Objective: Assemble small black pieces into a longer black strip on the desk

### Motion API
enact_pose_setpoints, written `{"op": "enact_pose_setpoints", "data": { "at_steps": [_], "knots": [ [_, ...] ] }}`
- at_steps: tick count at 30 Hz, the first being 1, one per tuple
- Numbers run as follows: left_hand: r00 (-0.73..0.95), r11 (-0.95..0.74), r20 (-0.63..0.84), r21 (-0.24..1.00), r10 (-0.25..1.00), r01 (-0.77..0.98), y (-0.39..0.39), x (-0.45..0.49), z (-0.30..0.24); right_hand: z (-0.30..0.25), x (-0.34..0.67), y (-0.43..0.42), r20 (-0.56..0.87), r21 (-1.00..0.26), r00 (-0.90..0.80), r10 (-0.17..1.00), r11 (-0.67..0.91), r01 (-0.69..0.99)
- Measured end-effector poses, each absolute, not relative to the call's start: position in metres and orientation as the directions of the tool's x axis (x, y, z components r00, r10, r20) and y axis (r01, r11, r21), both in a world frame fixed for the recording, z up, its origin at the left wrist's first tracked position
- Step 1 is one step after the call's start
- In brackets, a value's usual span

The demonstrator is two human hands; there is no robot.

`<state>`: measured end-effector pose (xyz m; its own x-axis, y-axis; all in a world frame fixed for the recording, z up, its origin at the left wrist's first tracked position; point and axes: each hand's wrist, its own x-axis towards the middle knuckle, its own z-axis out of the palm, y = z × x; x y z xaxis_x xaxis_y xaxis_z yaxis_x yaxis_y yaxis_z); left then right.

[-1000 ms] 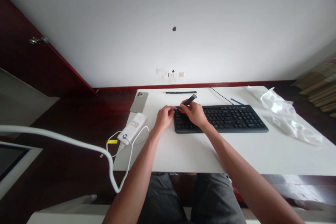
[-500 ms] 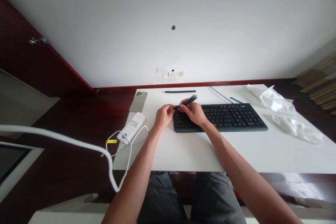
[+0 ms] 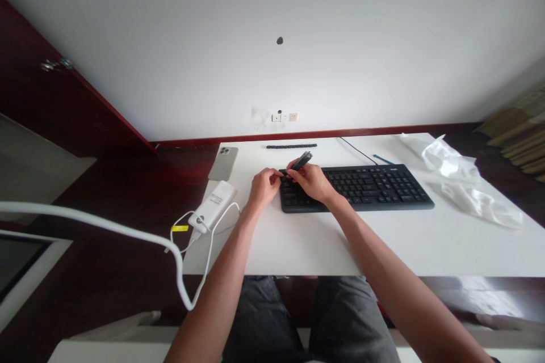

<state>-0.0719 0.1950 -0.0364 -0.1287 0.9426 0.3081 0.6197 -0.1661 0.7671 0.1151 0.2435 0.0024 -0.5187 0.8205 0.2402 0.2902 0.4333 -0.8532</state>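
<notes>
Slim black tool (image 3: pixel 300 161) — seemingly pinched by both hands.

A slim black tool (image 3: pixel 300 161) sat tilted just above frame centre, its far end raised, over the left end of a flat black keyboard (image 3: pixel 361 188).

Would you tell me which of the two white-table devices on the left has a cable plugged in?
The white power bank, nearer the table's front edge, has a white cable attached; the phone behind it lies face down with none.
</notes>
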Motion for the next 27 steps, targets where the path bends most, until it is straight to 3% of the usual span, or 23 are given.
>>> {"op": "enact_pose_setpoints", "data": {
  "at_steps": [8, 21, 27],
  "knots": [
    [-0.16, -0.111, 0.268, 0.77, 0.95, 0.629, 0.194, -0.073, -0.033, 0.014, 0.111, 0.243, 0.263, -0.741, -0.601, 0.755, 0.557, 0.375],
    [-0.152, -0.098, 0.242, 0.778, 0.958, 0.621, 0.193, -0.074, -0.036, 0.004, 0.128, 0.257, 0.216, -0.844, -0.664, 0.715, 0.479, 0.242],
    [-0.097, -0.159, 0.268, 0.785, 0.958, 0.598, 0.194, -0.075, -0.038, 0.015, 0.116, 0.249, 0.259, -0.757, -0.658, 0.707, 0.572, 0.316]
  ]
}}
